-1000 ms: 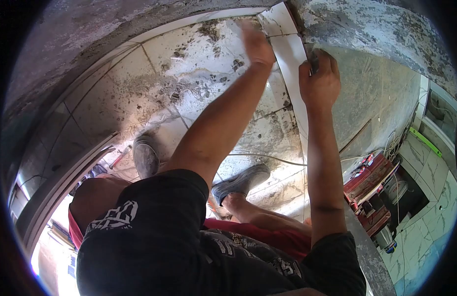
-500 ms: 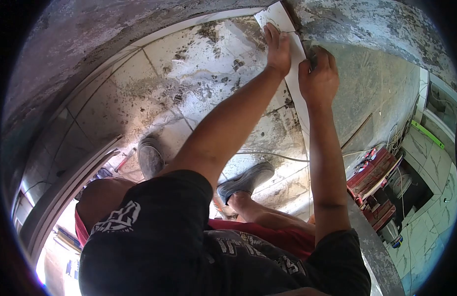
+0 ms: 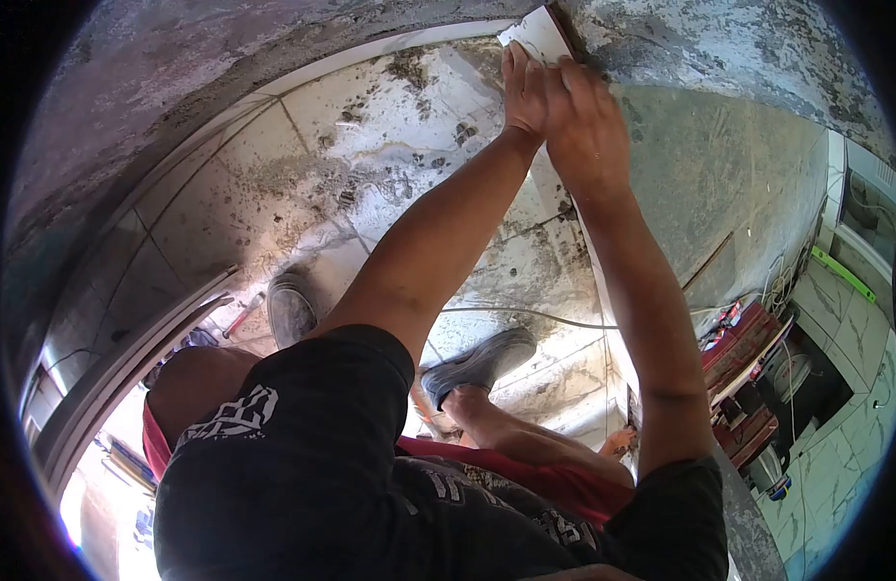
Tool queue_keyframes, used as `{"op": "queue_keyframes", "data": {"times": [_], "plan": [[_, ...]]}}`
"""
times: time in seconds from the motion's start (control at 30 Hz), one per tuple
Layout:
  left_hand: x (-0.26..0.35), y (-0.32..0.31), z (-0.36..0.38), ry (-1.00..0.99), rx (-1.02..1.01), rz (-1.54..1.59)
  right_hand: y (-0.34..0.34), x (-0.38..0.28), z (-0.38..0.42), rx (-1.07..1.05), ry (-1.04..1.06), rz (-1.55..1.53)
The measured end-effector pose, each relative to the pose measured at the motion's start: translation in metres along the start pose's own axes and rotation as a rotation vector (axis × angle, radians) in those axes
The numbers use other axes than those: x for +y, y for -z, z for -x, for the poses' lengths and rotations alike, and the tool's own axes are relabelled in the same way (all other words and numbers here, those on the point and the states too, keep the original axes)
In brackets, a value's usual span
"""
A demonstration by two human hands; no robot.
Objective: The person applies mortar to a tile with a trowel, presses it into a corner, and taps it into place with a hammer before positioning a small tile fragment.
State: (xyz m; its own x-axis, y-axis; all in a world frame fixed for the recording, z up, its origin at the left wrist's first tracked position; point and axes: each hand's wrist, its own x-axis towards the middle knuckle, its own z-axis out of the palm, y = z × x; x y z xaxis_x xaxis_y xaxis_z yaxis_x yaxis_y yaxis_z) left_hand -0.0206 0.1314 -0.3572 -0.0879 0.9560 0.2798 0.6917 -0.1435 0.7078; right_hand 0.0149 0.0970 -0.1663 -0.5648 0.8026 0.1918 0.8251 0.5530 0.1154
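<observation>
A small white tile piece [image 3: 540,35] sits at the foot of the wall, at the far end of a narrow pale tile strip [image 3: 549,182] that runs toward me. My left hand [image 3: 529,99] rests on the near part of the piece with its fingers stretched out. Right beside it, partly overlapping, my right hand [image 3: 585,126] lies with fingers extended over the piece's right side. Both thumbs are hard to make out, and the hands cover much of the strip.
Dirty, stained floor tiles [image 3: 303,174] spread to the left. Rough grey wall [image 3: 719,48] curves along the top. A cable [image 3: 535,312] crosses the floor near my shoe [image 3: 486,360]. At right are a red toolbox [image 3: 743,351] and a green level [image 3: 843,274].
My right hand has moved up and left from the strip's right edge, to beside my left hand. My left hand has shifted slightly down and left.
</observation>
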Motion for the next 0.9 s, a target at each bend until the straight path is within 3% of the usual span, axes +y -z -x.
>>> {"op": "queue_keyframes", "data": {"times": [0.03,0.17,0.4,0.47,0.53,0.6,0.73,0.83,0.9], "plan": [[-0.006,-0.005,-0.003,-0.072,0.016,-0.143,-0.003,0.000,-0.004,0.008,0.014,0.043],[0.004,0.007,-0.008,-0.104,0.147,-0.043,-0.007,-0.005,-0.013,-0.007,0.030,0.186],[0.008,0.034,-0.017,-0.174,-0.037,-0.048,-0.006,-0.006,-0.019,-0.065,0.026,0.180],[-0.022,0.012,-0.009,-0.116,-0.084,-0.014,-0.005,-0.006,-0.019,-0.073,0.035,0.194],[-0.023,0.029,-0.013,0.204,-0.111,0.489,-0.005,-0.008,-0.012,-0.112,0.041,0.220],[0.014,0.088,-0.025,0.802,-0.099,1.453,-0.006,-0.009,-0.007,-0.177,0.059,0.254],[-0.004,0.066,-0.025,0.782,-0.007,1.143,-0.017,-0.010,0.008,-0.394,0.088,0.427],[0.005,0.085,-0.040,1.008,-0.164,1.120,-0.035,-0.014,0.004,-0.501,0.097,0.526],[-0.001,0.082,-0.039,0.996,-0.197,1.151,-0.045,-0.018,0.002,-0.577,0.095,0.542]]}}
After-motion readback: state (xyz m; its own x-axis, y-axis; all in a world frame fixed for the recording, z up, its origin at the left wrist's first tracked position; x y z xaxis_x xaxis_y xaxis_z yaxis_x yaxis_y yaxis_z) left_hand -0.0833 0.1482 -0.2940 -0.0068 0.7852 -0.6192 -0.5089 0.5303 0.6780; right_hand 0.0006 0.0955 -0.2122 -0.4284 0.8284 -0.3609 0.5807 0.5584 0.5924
